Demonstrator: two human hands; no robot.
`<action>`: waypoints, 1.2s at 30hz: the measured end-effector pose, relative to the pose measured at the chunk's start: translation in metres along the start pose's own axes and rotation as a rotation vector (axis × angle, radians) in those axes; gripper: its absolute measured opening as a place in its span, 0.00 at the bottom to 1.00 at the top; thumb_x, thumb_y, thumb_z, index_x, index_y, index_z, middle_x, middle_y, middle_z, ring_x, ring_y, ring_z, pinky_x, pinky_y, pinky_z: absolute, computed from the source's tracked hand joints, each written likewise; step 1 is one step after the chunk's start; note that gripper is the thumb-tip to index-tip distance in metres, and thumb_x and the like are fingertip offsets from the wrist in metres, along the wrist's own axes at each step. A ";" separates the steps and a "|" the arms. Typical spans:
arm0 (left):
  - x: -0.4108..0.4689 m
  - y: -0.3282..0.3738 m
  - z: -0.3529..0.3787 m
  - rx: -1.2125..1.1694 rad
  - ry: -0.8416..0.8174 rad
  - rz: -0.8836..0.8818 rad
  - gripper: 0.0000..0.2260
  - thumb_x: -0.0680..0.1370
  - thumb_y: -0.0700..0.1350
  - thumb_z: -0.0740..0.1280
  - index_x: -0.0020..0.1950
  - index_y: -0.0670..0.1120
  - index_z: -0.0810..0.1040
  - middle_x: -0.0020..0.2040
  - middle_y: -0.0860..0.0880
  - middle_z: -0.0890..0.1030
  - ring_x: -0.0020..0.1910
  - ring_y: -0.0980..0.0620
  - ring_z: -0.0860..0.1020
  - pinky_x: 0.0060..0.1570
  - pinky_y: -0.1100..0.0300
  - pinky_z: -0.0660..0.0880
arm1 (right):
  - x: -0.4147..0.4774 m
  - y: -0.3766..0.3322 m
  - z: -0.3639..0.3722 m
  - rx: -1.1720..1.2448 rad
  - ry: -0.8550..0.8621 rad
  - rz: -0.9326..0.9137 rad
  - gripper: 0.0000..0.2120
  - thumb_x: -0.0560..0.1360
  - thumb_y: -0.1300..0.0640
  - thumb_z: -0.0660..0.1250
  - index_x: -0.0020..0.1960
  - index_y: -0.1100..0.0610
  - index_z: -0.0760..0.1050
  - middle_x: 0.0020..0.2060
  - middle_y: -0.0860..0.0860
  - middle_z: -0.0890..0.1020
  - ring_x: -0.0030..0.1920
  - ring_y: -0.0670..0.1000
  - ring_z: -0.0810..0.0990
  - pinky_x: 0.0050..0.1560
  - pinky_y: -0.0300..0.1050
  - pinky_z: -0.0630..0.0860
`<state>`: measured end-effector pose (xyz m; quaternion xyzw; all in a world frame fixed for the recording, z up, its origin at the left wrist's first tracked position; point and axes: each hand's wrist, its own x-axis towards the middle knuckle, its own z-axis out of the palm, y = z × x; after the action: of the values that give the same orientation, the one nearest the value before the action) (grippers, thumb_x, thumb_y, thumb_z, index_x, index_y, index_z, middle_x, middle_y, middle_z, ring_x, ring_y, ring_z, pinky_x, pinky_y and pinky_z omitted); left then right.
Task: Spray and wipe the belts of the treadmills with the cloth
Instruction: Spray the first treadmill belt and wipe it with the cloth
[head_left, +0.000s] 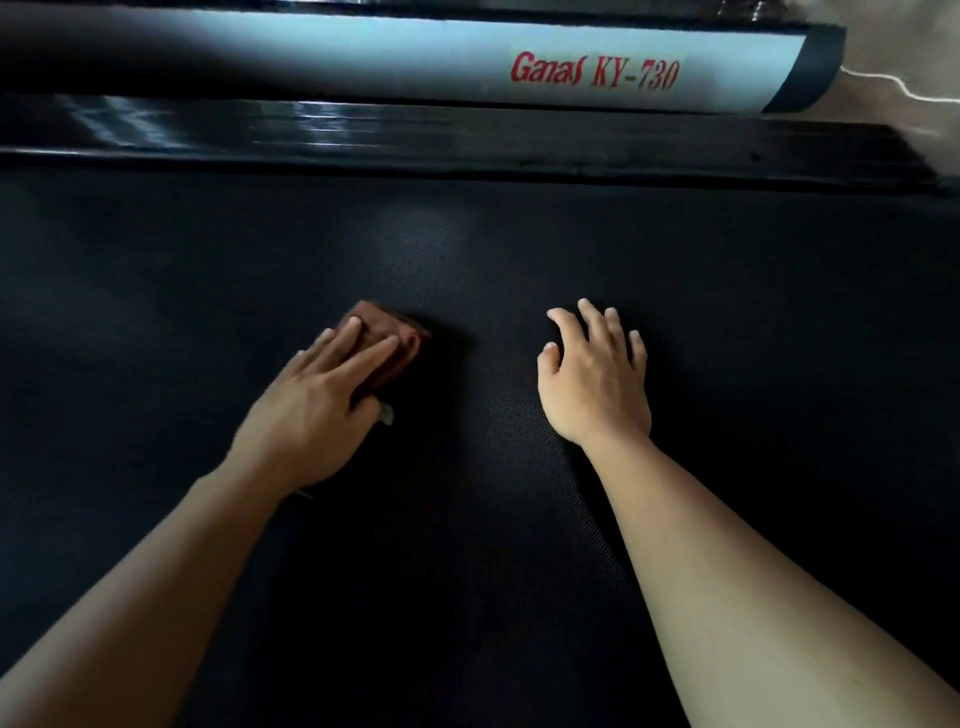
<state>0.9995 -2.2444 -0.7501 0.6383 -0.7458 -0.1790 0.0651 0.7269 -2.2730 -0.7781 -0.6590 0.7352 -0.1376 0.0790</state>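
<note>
The black textured treadmill belt (467, 249) fills most of the view. A folded brown cloth (400, 338) lies on it left of centre. My left hand (317, 400) presses flat on the cloth with straight fingers, covering its near part. My right hand (592, 379) rests on the bare belt to the right, fingers spread and slightly bent, holding nothing. No spray bottle is in view.
Beyond the belt runs a glossy black side rail (363, 135), then a silver frame cover (363, 62) with red lettering and a dark end cap (810, 67). A white cord (904, 88) lies on the brownish floor at the top right.
</note>
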 end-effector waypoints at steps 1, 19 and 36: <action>0.004 -0.005 -0.004 -0.014 0.008 -0.057 0.30 0.81 0.50 0.62 0.79 0.66 0.53 0.82 0.55 0.46 0.81 0.52 0.45 0.78 0.51 0.47 | 0.000 0.000 -0.001 0.010 -0.002 -0.002 0.22 0.83 0.48 0.52 0.76 0.45 0.61 0.80 0.50 0.56 0.80 0.54 0.48 0.78 0.57 0.43; 0.056 0.184 0.053 -0.006 -0.082 0.117 0.33 0.80 0.53 0.61 0.82 0.60 0.50 0.83 0.43 0.44 0.81 0.41 0.44 0.79 0.50 0.47 | -0.056 0.088 -0.059 0.116 0.018 0.011 0.23 0.79 0.55 0.63 0.73 0.52 0.67 0.77 0.55 0.63 0.79 0.58 0.55 0.77 0.55 0.56; -0.081 0.092 0.047 0.018 0.028 -0.130 0.30 0.83 0.56 0.55 0.81 0.62 0.43 0.83 0.49 0.40 0.81 0.47 0.39 0.79 0.45 0.43 | -0.141 0.128 -0.058 -0.025 0.012 0.057 0.23 0.80 0.45 0.58 0.73 0.50 0.68 0.78 0.54 0.62 0.79 0.58 0.54 0.78 0.59 0.50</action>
<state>0.9131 -2.1457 -0.7513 0.6886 -0.7032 -0.1672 0.0581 0.6052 -2.1153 -0.7713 -0.6380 0.7557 -0.1301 0.0702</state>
